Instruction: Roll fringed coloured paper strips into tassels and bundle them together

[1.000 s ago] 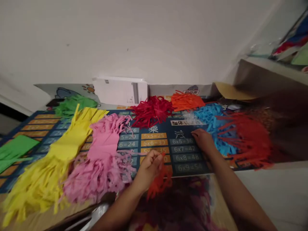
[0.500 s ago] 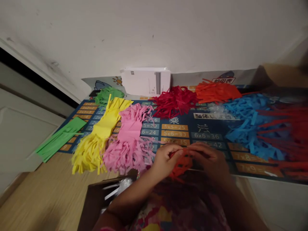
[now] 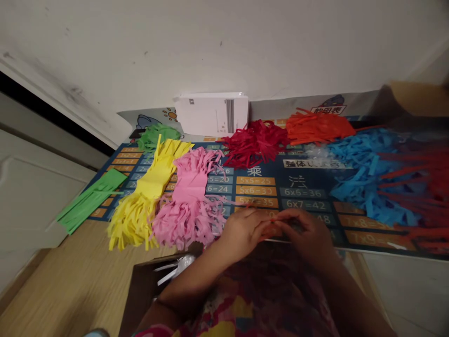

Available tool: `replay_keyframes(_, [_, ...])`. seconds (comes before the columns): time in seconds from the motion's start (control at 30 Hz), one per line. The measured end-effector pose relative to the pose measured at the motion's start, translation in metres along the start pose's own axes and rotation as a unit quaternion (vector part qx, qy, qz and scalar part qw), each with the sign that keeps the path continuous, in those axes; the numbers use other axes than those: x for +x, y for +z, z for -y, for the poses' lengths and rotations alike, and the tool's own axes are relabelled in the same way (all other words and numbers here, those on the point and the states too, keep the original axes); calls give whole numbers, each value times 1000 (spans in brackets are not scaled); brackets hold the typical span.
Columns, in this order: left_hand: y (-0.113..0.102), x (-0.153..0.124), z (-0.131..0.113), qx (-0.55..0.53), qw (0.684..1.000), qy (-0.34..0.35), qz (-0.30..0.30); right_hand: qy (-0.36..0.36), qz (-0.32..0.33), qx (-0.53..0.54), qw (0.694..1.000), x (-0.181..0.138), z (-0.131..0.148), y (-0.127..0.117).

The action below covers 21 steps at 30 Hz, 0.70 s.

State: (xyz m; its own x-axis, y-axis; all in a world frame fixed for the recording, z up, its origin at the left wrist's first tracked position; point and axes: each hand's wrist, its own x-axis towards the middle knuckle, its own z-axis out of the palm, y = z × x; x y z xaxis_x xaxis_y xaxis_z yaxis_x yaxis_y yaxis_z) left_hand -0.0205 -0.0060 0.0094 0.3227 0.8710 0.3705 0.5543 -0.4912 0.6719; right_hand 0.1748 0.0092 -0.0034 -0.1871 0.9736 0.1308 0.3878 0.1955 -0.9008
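both hands meet at the near edge of the dark blue multiplication-table mat (image 3: 301, 180), about halfway along it. the left hand (image 3: 245, 229) and the right hand (image 3: 310, 236) are fingertip to fingertip, and each looks pinched down on the small orange-red fringed paper strip (image 3: 271, 230) between them. it's a bit soft there and the fingers hide most of the strip, so i can't say how its fringe hangs.

the bit that matters: the strip's long axis runs left to right, parallel to the mat's near edge, straight from one hand to the other. the left hand has the left end and the right hand curls over the right end, so neither is nearer.

the pink fringed paper sheet (image 3: 189, 206) lies just beside the left hand, toward the left edge, with the yellow fringed paper sheet (image 3: 147, 201) touching its far side. the flat green fringed paper strip (image 3: 87, 201) hangs off the near left corner.

along the far edge sit a white cardboard pack (image 3: 212, 114), a dark red shredded paper pile (image 3: 256, 142) and an orange shredded paper pile (image 3: 315, 128). the blue shredded paper pile (image 3: 365, 178) is toward the right edge, well apart from the right hand.
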Motion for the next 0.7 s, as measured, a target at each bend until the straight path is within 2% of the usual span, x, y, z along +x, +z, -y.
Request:
replay_keyframes(0.1, [-4,0,-1,-24,999,-12,26,-11,35,-10,999,0,3,-3])
replay_keyframes(0.23, [-1,1,1,-146,985,-93,10,61,70,105,990,1,3,-4])
replay_keyframes(0.3, [3,1,4,-171,981,-89,5,54,63,117,990,1,2,-4])
replay_keyframes(0.4, [6,2,7,-162,985,-45,-20,-2,50,66,997,0,2,-5])
replay_keyframes(0.47, [6,2,8,-158,986,-42,-41,-15,31,31,999,-2,2,-8])
replay_keyframes(0.6, [11,3,7,-173,979,-92,-62,24,-34,41,998,-3,0,-13])
replay_keyframes(0.7, [18,6,-1,-200,968,-141,-51,37,-31,66,997,-2,-4,-9])
